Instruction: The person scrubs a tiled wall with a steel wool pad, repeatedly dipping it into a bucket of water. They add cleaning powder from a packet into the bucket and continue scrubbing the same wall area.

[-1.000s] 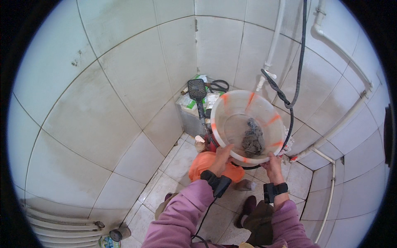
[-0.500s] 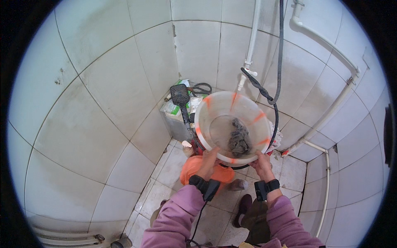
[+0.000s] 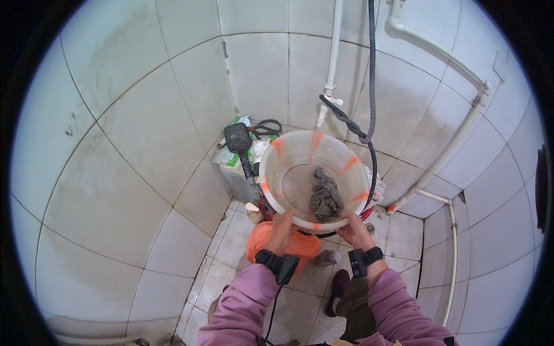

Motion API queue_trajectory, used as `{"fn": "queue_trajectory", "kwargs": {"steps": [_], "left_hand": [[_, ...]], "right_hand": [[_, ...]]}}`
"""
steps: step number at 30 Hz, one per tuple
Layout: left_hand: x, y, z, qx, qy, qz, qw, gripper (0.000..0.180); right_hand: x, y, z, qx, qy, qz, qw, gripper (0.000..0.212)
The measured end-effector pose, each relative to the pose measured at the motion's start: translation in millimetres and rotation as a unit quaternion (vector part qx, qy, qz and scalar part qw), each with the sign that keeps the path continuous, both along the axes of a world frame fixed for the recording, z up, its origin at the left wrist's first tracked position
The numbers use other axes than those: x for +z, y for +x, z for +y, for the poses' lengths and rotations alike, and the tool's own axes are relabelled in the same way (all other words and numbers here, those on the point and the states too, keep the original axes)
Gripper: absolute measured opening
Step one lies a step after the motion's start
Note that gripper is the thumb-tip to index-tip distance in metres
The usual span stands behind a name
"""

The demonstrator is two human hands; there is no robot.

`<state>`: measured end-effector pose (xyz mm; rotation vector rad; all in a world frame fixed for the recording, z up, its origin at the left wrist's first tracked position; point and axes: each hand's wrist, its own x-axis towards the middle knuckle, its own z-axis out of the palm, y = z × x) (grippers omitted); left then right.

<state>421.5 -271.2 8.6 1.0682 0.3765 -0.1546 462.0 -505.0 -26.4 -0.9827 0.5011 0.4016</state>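
Note:
A whitish plastic basin [image 3: 280,199] with orange marks round its wall tips slightly toward me. A crumpled dark grey cloth [image 3: 326,198] lies inside it, in what looks like shallow cloudy water. My left hand [image 3: 281,232] grips the near rim from the left, fingers mostly hidden beneath. On the right part of the same rim, my right hand [image 3: 355,232] holds on with its thumb on top. Just over the basin's far edge hangs a white tap [image 3: 321,118]; whether water runs from it is hard to make out.
A black shower head [image 3: 238,137] on a hose rests against a box [image 3: 228,173] at the left. Below my left hand is an orange plastic item [image 3: 259,239]. A dark hose [image 3: 372,69] hangs beside the tap pipe. Tiled walls [image 3: 115,184] stand close around.
The whole scene has slid slightly left and down in the picture. Both hands keep their hold on the basin rim, and the cloth stays inside.

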Motion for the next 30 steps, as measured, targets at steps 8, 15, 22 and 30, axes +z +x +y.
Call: {"fn": "queue_trajectory", "kwargs": {"steps": [8, 15, 22, 30], "left_hand": [[3.6, 1.9, -1.3, -0.001, -0.020, 0.014, 1.000, 0.031], [0.3, 7.7, -2.4, -0.014, -0.019, 0.014, 1.000, 0.036], [-7.0, 8.8, -5.9, -0.004, -0.020, -0.009, 1.000, 0.038], [-29.4, 16.4, -6.0, -0.012, -0.013, 0.004, 1.000, 0.038]], "right_hand": [[6.4, -1.2, 2.1, -0.015, -0.031, -0.028, 0.999, 0.013], [20.0, -3.8, 2.9, -0.052, -0.069, -0.038, 0.996, 0.023], [17.8, -2.7, 1.6, -0.056, -0.061, -0.046, 0.995, 0.023], [15.9, -2.4, -1.8, -0.058, -0.059, -0.068, 0.994, 0.026]]}}
